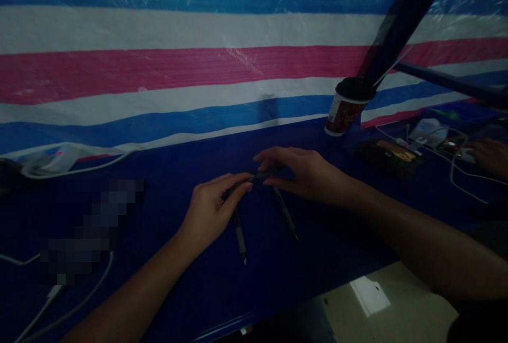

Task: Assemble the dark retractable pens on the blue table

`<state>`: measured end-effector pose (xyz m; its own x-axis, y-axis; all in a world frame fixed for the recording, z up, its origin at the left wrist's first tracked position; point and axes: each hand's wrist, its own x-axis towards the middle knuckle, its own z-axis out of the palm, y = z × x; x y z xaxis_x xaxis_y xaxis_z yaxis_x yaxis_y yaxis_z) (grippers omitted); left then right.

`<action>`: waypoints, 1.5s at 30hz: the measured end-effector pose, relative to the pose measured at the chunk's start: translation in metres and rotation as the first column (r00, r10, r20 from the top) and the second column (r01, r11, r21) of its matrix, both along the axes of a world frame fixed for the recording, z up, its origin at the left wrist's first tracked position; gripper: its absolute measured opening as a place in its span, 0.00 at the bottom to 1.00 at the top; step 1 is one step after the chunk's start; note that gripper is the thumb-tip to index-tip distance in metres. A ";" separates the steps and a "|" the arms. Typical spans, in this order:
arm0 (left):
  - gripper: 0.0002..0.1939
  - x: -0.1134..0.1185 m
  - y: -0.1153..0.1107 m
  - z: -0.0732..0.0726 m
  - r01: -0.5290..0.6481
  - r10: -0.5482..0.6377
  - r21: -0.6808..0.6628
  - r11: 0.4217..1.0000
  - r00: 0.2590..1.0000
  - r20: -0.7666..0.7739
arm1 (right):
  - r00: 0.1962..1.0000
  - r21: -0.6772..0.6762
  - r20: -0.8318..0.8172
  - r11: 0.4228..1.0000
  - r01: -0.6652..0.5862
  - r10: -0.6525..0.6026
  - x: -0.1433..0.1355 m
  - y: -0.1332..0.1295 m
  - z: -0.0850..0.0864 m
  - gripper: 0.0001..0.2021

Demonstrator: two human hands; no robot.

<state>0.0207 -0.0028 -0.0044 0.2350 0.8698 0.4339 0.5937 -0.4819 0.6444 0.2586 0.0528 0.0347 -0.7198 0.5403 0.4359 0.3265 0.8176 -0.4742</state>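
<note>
On a dark blue table [166, 279], my left hand [210, 208] and my right hand [307, 171] meet over a small dark pen-like part [260, 177], each pinching one end of it. Two dark pens lie on the table just below the hands. One pen [240, 237] points toward me under my left hand. The other pen [286, 213] slants down to the right under my right hand. The light is dim, so finer detail of the held part is unclear.
A paper cup with a dark lid [347, 106] stands at the back right. Beside it lies a dark flat packet [391, 155] with white cables [456, 173]. Another person's hand [490, 155] rests at the far right. White cables [75, 300] trail at the left. A striped tarp [178, 68] hangs behind.
</note>
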 end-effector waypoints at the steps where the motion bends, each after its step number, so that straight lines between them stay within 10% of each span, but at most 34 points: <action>1: 0.11 0.000 0.000 0.000 0.010 -0.010 0.001 1.000 1.000 -0.009 | 0.999 0.016 0.038 1.000 0.015 -0.016 0.000 -0.001 0.000 0.14; 5: 0.11 0.002 0.000 0.001 0.007 -0.005 0.028 1.000 0.998 -0.062 | 0.984 0.018 0.089 0.988 0.155 -0.156 0.000 -0.005 0.003 0.15; 19: 0.10 0.000 0.000 -0.002 0.048 -0.042 0.044 0.998 0.992 -0.118 | 0.963 -0.078 0.268 0.995 0.055 -0.032 0.001 -0.006 0.011 0.24; 23: 0.12 -0.003 0.002 -0.001 0.090 -0.082 0.054 0.994 0.988 -0.133 | 0.935 -0.105 0.354 0.993 0.049 -0.008 -0.001 -0.006 0.011 0.12; 35: 0.14 -0.004 -0.001 0.011 0.216 -0.070 0.313 0.925 0.906 -0.417 | 0.995 -0.538 0.096 0.843 0.030 0.026 -0.004 -0.007 0.006 0.11; 41: 0.14 -0.006 0.001 0.008 0.225 -0.111 0.249 0.942 0.909 -0.403 | 0.937 -0.217 0.348 0.974 0.069 0.012 -0.006 -0.009 0.007 0.17; 45: 0.14 -0.007 0.001 0.007 0.260 -0.130 0.282 0.923 0.904 -0.406 | 0.946 -0.281 0.323 0.958 0.059 0.036 -0.006 -0.012 0.011 0.14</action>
